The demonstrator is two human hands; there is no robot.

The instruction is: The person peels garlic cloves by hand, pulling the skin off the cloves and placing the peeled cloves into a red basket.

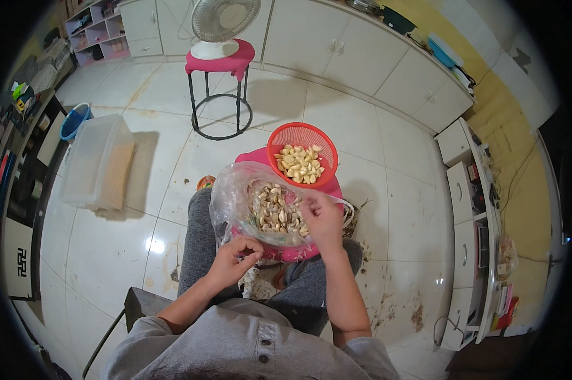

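Note:
A clear plastic bag [226, 197] lies spread on a stool with a pink cover [252, 156] between my knees. Unpeeled garlic cloves [276, 209] fill its opening. Behind it, a red plastic strainer basket [330, 137] holds peeled garlic cloves [299, 162]. My left hand [237, 259] is at the bag's near left edge, thumb and forefinger curled close together; whether something small sits between them is hidden. Over the bag's right side is my right hand [323, 221], blurred, its fingers bent inward above the cloves. I cannot make out anything in it.
A white fan [214, 50] stands on another pink-covered stool [221, 61] ahead. To the left are a translucent storage box [93, 164] and a blue bucket [75, 122]. White cabinets [309, 38] and drawers [461, 232] line the walls. Debris [416, 317] dots the tiled floor.

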